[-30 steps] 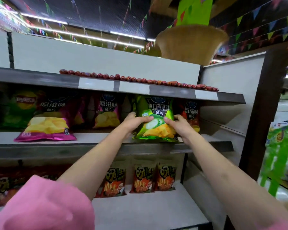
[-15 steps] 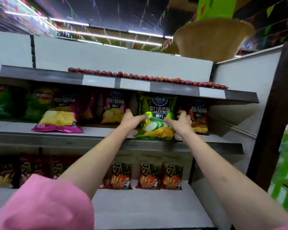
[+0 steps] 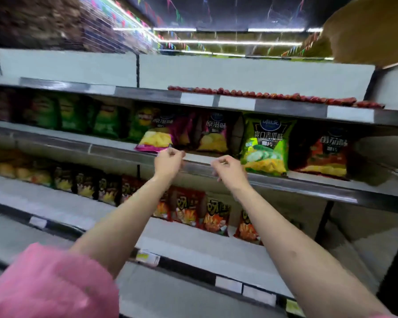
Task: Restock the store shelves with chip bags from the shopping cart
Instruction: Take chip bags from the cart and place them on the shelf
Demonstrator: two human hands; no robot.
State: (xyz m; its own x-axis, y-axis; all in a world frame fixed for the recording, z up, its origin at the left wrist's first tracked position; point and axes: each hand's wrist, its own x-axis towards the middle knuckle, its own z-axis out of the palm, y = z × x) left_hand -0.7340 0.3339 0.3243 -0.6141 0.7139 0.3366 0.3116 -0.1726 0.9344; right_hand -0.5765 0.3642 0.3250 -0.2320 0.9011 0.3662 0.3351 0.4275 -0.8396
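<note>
My left hand (image 3: 168,162) and right hand (image 3: 228,171) hang loosely curled and empty below the middle shelf (image 3: 308,183), and the green chip bag (image 3: 265,145) at two o'clock stands near its lip, so a careless brush could topple it.

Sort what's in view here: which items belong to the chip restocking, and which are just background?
Job:
- green cucumber chip bag, standing on the middle shelf
- left hand, holding nothing
- right hand, holding nothing

Background:
- red chip bag
- pink chip bags
- orange snack packs on the lower shelf
- red items along the top shelf
</note>
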